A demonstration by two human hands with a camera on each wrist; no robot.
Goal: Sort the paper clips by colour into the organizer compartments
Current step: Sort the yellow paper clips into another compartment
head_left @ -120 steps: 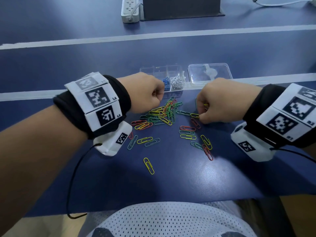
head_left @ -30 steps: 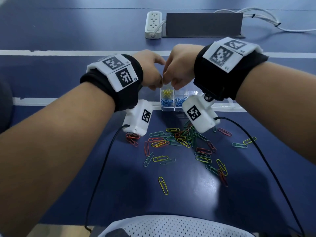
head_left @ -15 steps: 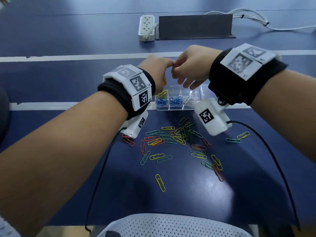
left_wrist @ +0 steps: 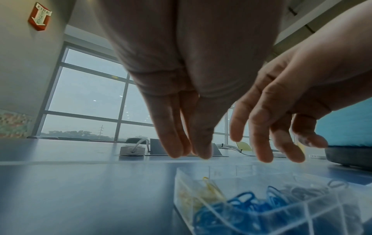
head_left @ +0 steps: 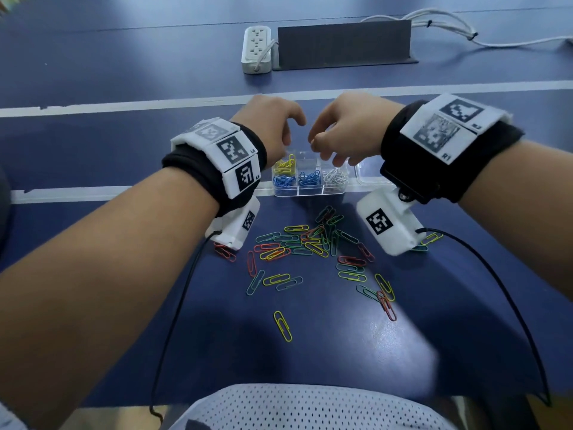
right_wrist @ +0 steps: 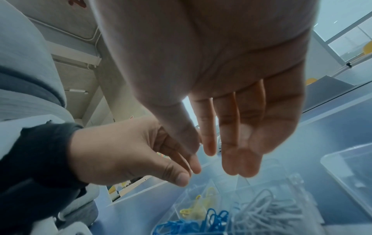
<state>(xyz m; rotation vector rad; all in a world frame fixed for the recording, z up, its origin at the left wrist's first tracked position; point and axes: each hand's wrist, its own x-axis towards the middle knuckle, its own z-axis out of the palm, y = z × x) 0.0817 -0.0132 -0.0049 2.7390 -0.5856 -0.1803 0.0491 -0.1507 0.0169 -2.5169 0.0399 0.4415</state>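
1. Dark blue tabletop [head_left: 93, 144] crossed by white lines; white power strip [head_left: 256, 49] and upright dark grey panel [head_left: 344, 45] toward the far edge, white cables [head_left: 465, 32] trailing off to the far right corner.
2. Clear plastic organizer box with small compartments [head_left: 310, 191] on the nearer white line, at mid-table.
3. Inside it: yellow paper clips [head_left: 283, 165] in the far left compartment, blue paper clips [head_left: 299, 180] in the near left and near middle ones, white paper clips [head_left: 335, 177] in the near right one.
4. Clear plastic lid [head_left: 370, 178] flat just right of the organizer, partly behind the right wrist.
5. Loose scatter of red, yellow, green and teal paper clips [head_left: 313, 243] between the organizer and the near edge; one lone yellow clip [head_left: 282, 326] closest to the near edge.
6. Left hand [head_left: 273, 125] hovering over the organizer's left side, fingers straight, pointing down and close together, thumbtip beside them, nothing between them.
7. Right hand [head_left: 347, 128] hovering over the organizer's middle, just beside the left hand but apart from it, fingers loosely extended downward and slightly spread, palm bare.
8. Black wristbands with white coded tags and white camera blocks on both wrists, black wires hanging toward the near edge.
9. White mesh garment [head_left: 310, 408] at the near edge.
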